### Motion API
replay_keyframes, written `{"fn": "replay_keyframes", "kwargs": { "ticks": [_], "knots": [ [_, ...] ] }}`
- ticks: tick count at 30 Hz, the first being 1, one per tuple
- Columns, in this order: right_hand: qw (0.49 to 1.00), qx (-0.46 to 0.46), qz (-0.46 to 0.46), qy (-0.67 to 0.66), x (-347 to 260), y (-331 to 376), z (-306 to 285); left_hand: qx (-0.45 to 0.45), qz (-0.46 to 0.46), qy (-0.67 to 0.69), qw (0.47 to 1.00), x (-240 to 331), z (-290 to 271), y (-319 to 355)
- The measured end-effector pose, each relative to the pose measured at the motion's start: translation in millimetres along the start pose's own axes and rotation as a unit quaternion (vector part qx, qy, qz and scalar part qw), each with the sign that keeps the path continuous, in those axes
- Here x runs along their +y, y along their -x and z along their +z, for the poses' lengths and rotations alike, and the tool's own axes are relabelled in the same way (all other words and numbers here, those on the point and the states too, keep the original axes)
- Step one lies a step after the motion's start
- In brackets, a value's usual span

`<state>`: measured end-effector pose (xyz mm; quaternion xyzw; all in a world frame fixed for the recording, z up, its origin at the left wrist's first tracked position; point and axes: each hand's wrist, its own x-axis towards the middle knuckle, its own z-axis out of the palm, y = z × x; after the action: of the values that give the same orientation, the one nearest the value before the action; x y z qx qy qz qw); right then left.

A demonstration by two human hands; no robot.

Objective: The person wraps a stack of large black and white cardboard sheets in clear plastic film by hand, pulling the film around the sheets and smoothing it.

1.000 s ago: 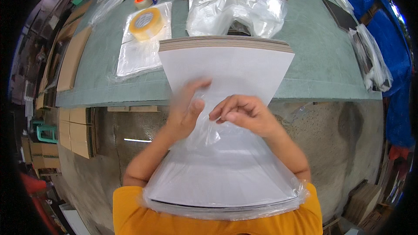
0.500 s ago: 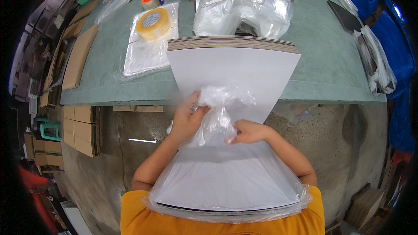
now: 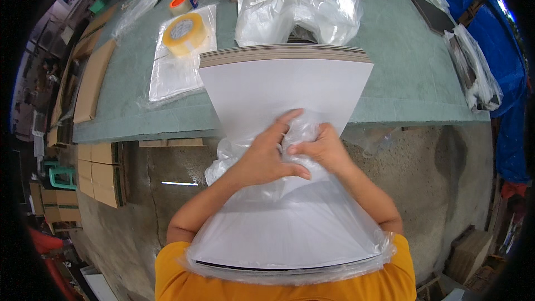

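Right, both hands sit mid-stack on the sheets. Left hand (image 3: pixel 266 157) is partly closed, fingers curled into the bunched mouth of the clear plastic bag (image 3: pixel 290 223), thumb across the top. Right hand (image 3: pixel 321 150) is closed on the same bunch from the other side, knuckles up. Both have film pinched; neither grips the boards themselves.

Stack of white sheets (image 3: pixel 284 86) spans the gap: far end rests on the near edge of the green tabletop (image 3: pixel 401 72), near end is against the person's chest, over bare concrete floor (image 3: pixel 440 178). Near half is already inside the bag; far half is bare.

Handling, judged from looks: the stack is stiff, flat and probably fairly heavy, many layers showing at the far edge. It seems to bridge the gap without sagging. The film is thin, soft and slippery, likely to tear if dragged over the far corners. Best hold is on the bag's mouth at both sides, keeping pull even, not on the sheet faces.

Long axis runs from chest to tabletop, straight away from the person. Far short edge points toward the crumpled pile of plastic bags (image 3: pixel 295 8) mid-table.

Toward the far left corner lies a roll of yellow tape (image 3: pixel 184 32) on a flat bag, a smaller orange roll (image 3: pixel 179 3) beyond it. Cardboard strips (image 3: pixel 92 81) lie along the left edge.
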<state>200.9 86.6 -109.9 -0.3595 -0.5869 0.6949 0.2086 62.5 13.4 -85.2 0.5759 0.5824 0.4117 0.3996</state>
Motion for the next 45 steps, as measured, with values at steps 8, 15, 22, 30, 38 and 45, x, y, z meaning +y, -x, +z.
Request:
{"fn": "replay_keyframes", "kwargs": {
  "ticks": [8, 15, 22, 30, 38, 45],
  "knots": [
    [0.998, -0.061, -0.013, 0.004, 2.4, 3.8, -21.2, -0.026, 0.028, 0.029, 0.999, -10.4, -11.2, -2.5],
    [0.951, 0.123, 0.027, -0.282, 16.8, 11.5, -61.7, 0.152, -0.089, -0.184, 0.967, -81.8, -75.1, 57.8],
    [0.985, 0.003, 0.035, -0.166, 6.2, 22.8, -59.4, 0.399, 0.048, 0.031, 0.915, -56.3, -131.6, 69.7],
    [0.948, -0.053, 0.003, -0.315, -10.0, 0.7, -14.8, -0.056, -0.031, 0.019, 0.998, -0.7, -32.4, 8.7],
    [0.972, 0.079, 0.038, -0.217, 13.9, 39.4, -110.6, 0.462, -0.021, 0.278, 0.842, -61.7, -131.3, 95.0],
    [0.982, -0.106, 0.011, -0.156, -9.5, 7.4, -24.1, 0.038, 0.043, 0.036, 0.998, 12.5, -30.3, 6.0]
  ]
}}
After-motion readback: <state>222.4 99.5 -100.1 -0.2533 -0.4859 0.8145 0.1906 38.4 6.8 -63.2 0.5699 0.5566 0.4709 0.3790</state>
